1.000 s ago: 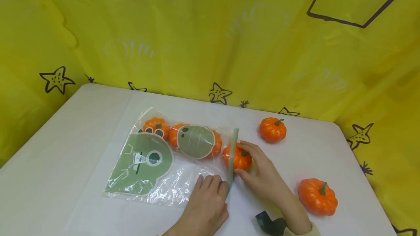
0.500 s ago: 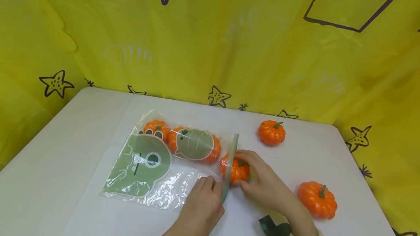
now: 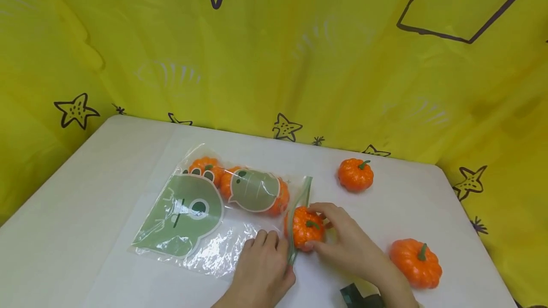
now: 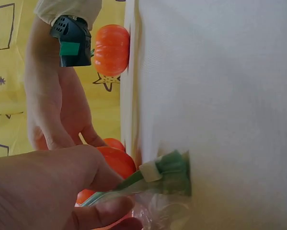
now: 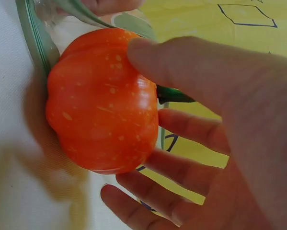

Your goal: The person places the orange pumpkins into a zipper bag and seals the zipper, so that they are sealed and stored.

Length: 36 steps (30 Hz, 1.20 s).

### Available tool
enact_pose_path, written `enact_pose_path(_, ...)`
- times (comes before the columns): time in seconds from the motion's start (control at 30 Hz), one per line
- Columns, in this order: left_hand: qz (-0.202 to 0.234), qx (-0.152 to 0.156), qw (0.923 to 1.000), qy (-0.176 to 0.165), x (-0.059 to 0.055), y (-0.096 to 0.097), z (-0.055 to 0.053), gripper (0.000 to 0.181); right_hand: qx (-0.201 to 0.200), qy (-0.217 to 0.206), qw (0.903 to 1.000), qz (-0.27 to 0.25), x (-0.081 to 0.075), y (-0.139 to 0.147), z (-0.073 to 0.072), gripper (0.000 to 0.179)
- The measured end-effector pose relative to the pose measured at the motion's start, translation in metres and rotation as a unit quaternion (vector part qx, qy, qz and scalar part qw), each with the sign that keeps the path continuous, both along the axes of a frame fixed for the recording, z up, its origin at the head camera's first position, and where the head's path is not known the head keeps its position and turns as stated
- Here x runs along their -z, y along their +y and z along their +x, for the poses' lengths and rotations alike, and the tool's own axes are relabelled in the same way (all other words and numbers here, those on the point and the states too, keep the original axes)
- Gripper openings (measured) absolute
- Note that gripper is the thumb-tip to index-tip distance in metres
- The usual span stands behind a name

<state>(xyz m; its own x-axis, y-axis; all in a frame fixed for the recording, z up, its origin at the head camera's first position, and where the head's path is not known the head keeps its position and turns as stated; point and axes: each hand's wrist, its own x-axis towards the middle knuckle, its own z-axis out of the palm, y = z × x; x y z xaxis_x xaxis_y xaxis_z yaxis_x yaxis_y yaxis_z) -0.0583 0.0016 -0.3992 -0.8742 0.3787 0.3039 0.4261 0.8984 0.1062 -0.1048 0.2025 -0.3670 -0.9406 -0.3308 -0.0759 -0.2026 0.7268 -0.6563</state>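
Observation:
A clear zip bag [image 3: 205, 246] printed with green cartoon shapes lies flat, its green-edged mouth facing right. Several small orange pumpkins [image 3: 205, 168] are inside along its far side. My left hand [image 3: 262, 267] pinches the near end of the green zip strip [image 4: 133, 179] between thumb and fingers. In my right hand [image 3: 348, 241] is another orange pumpkin [image 5: 102, 103] with a green stem, gripped between thumb and fingertips. Its left part sits within the parted mouth of the bag, the strip crossing over it in the head view.
Two more pumpkins rest on the white table [image 3: 85, 213]: one pumpkin [image 3: 355, 175] towards the back right, a larger pumpkin [image 3: 415, 263] beside my right forearm. A dark wrist device [image 3: 359, 296] shows below that arm. Yellow patterned cloth [image 3: 257, 61] hangs behind the table.
My right hand has brought its pumpkin slightly towards me and left, into the bag's mouth, which has parted wider. My left hand keeps its hold on the bag's edge.

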Motion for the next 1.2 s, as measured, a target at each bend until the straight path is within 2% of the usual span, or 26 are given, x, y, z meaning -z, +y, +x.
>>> enact_pose_path(0.17,0.013,0.013,0.9998,0.008,-0.005,-0.003,-0.002,0.019,-0.017,0.000,0.9999,-0.002,-0.002,0.001,0.001,0.062)
enact_pose_path(0.4,0.104,0.027,0.9936,-0.036,-0.013,-0.006,-0.008,0.016,-0.040,0.011,0.9988,-0.027,-0.005,0.003,-0.001,0.060)
enact_pose_path(0.53,0.117,0.029,0.9919,-0.039,-0.014,-0.006,-0.007,0.016,-0.037,0.001,0.9983,-0.044,-0.005,0.002,-0.001,0.058)
enact_pose_path(0.73,0.132,0.046,0.9902,-0.003,-0.010,-0.006,-0.007,0.020,-0.014,-0.022,0.9989,-0.039,-0.003,-0.006,-0.002,0.057)
enact_pose_path(0.87,0.117,0.069,0.9905,-0.022,-0.013,-0.008,-0.008,0.023,0.010,-0.042,0.9983,-0.039,-0.003,-0.009,-0.004,0.058)
enact_pose_path(0.93,0.093,0.081,0.9917,-0.036,-0.015,-0.009,-0.007,0.035,0.011,-0.047,0.9981,-0.037,-0.002,-0.008,-0.005,0.058)
enact_pose_path(1.03,0.051,0.090,0.9930,-0.058,-0.018,-0.009,-0.002,0.070,0.011,-0.058,0.9976,-0.037,-0.002,-0.004,-0.005,0.058)
enact_pose_path(1.13,0.007,0.086,0.9927,-0.083,-0.019,-0.007,0.003,0.101,0.013,-0.064,0.9972,-0.036,-0.003,-0.001,-0.005,0.058)
enact_pose_path(1.2,-0.017,0.084,0.9914,-0.099,-0.019,-0.005,0.006,0.114,0.023,-0.070,0.9968,-0.031,-0.004,0.001,-0.006,0.058)
